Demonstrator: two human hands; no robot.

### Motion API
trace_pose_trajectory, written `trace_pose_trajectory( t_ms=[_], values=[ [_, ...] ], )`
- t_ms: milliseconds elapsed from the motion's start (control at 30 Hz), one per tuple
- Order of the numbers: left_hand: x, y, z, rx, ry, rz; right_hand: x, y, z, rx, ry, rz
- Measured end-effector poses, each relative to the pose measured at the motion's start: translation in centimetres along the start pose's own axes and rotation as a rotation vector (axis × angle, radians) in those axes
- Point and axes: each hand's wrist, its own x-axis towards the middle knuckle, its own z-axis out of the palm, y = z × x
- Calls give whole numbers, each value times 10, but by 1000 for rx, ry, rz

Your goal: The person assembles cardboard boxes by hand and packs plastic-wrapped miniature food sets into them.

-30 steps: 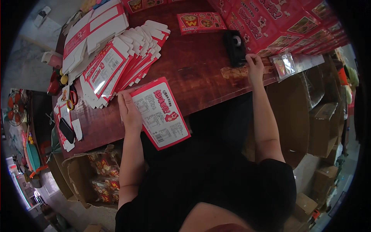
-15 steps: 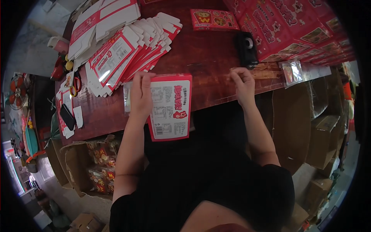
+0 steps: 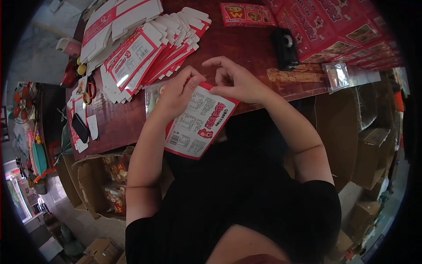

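1. Running beyond the left fingers (image 3: 190,74) and right fingers (image 3: 221,61): counter (image 3: 250,49), dark red wood, front edge just past the hands.
2. Stack of printed boxes (image 3: 334,31), red, far right of the right fingers. Judged made up.
3. Fanned cartons (image 3: 136,57), numerous, beyond and left of the left fingers. Flat, flaps loose; judged not yet made up, so most of this lot is left.
4. Cardboard box (image 3: 88,187), open, below and left of the left fingers; printed packets (image 3: 116,200) inside.
5. Held carton (image 3: 198,121), red and white, text panel uppermost, tilted. Location: below the left fingers, which grip its upper edge. Looks made up, judged near completion; closure of its end cannot be confirmed. Right fingers at the same edge, partly curled, index lifted off the thumb; whether they pinch anything cannot be told.
6. Single red box (image 3: 248,15), lying flat, well beyond the right fingers.
7. Tape dispenser (image 3: 285,50), black, to the right of the right fingers, untouched.
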Motion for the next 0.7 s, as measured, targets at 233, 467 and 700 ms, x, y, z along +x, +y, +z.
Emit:
trace_pose_trajectory(
  t_ms=[233, 467, 700],
  values=[
    [-1, 1, 11, -153, 78, 48, -8, 8, 13, 1078, -3, 342],
    [-16, -23, -6, -645, 525, -130, -76, 68, -93, -343, 1209, -61],
    [-31, -52, -7, -945, 583, -196, -115, 129, -160, -151, 986, 353]
  ],
)
